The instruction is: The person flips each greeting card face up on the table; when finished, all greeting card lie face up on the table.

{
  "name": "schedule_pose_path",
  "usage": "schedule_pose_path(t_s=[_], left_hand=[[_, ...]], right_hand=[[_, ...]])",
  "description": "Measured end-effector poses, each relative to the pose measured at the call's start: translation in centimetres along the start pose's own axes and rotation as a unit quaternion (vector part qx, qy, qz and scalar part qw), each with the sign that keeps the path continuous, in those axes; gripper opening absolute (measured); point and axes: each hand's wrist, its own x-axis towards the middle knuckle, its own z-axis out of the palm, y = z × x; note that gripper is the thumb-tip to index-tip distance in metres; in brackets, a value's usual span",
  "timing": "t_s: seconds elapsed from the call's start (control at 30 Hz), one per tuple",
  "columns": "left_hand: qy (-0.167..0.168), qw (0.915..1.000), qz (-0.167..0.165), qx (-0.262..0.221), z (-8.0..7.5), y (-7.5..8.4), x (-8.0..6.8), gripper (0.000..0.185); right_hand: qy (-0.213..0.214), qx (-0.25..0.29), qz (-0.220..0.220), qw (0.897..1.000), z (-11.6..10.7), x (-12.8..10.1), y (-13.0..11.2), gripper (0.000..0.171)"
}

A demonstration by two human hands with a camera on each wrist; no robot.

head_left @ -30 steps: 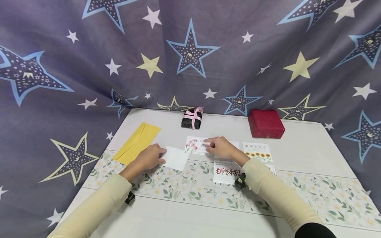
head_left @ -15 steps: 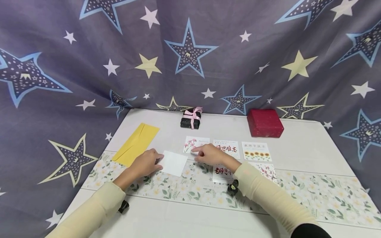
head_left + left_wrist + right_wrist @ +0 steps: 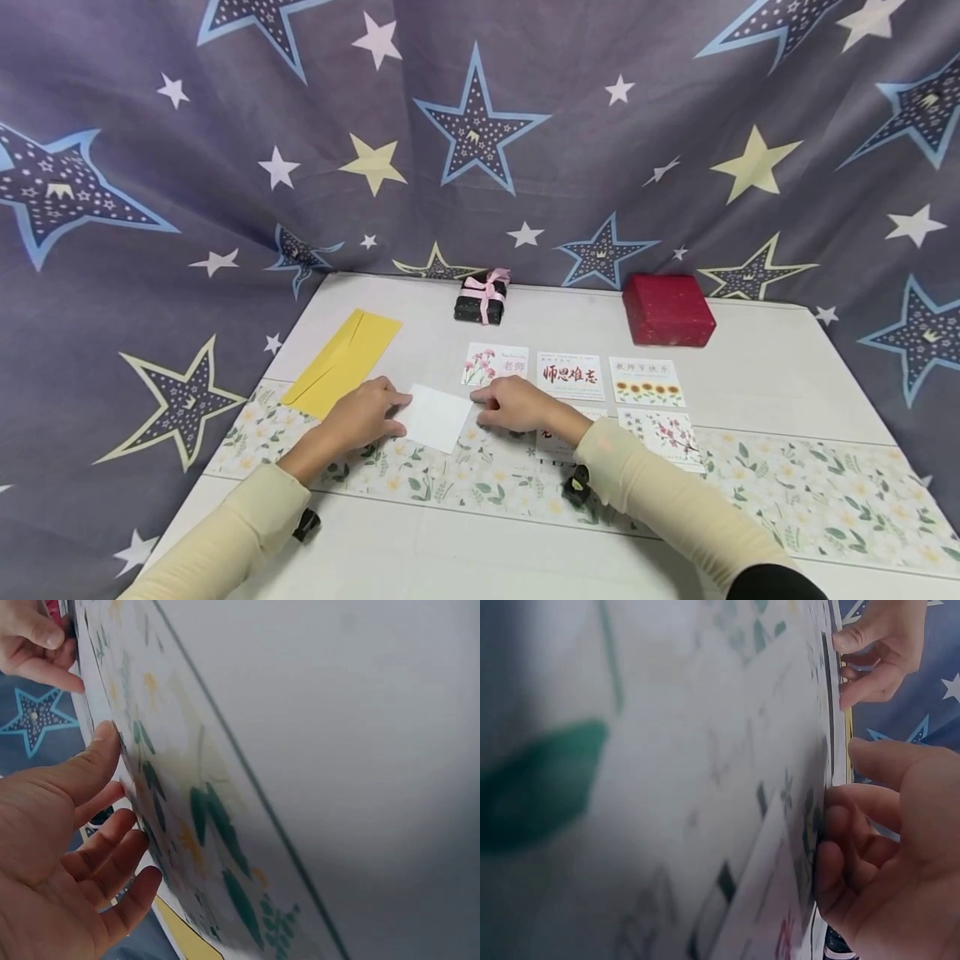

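Note:
A blank white card (image 3: 437, 419) lies on the table, partly over the floral band. At its left edge is my left hand (image 3: 365, 414), index finger and thumb reaching to the card; the left wrist view shows the thumb and loosely bent fingers (image 3: 127, 840) near the tabletop. My right hand (image 3: 513, 406) has its index fingertip at the card's upper right corner, the other fingers bent under the palm. Just above that hand is a card with pink flowers (image 3: 495, 365). Under the right wrist lies a red-lettered card (image 3: 551, 446), mostly covered.
A yellow envelope (image 3: 343, 362) lies left of the left hand. Behind stand a black gift box with pink ribbon (image 3: 482, 300) and a dark red box (image 3: 667, 310). To the right lie a red-lettered card (image 3: 570, 377), a sunflower card (image 3: 647, 383) and a blossom card (image 3: 662, 439).
My right hand has moved left and down from the pink-flower card to the blank card's right side. The blank card has shifted slightly toward me, the left hand staying at its edge.

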Motion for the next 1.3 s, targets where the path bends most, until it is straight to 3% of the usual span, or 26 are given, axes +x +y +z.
schedule_pose_path(t_s=[0.17,0.33,0.7,0.97,1.1,1.3], left_hand=[[0.011,0.9999,0.0,0.0,0.1,-0.2,0.0,0.06],[0.012,0.9999,0.002,-0.005,0.1,-0.3,0.0,0.059],[0.009,0.9999,-0.002,-0.008,0.0,-0.3,0.1,0.059],[-0.004,0.9999,-0.007,0.011,-0.1,-0.2,0.4,0.07],[0.004,0.9994,-0.021,-0.027,-0.3,0.0,0.6,0.057],[0.06,0.9939,-0.025,-0.089,-0.8,0.5,0.8,0.042]], right_hand=[[0.002,0.014,0.005,1.0,0.0,0.1,-0.5,0.038],[0.007,0.082,0.031,0.996,-0.1,0.2,-0.7,0.032],[0.06,0.143,0.06,0.986,0.4,0.9,-0.6,0.021],[0.058,0.214,0.088,0.971,1.0,1.2,-1.3,0.017],[0.078,0.225,0.082,0.968,0.9,1.2,-1.3,0.02],[0.099,0.267,0.055,0.957,0.1,0.6,-0.5,0.027]])
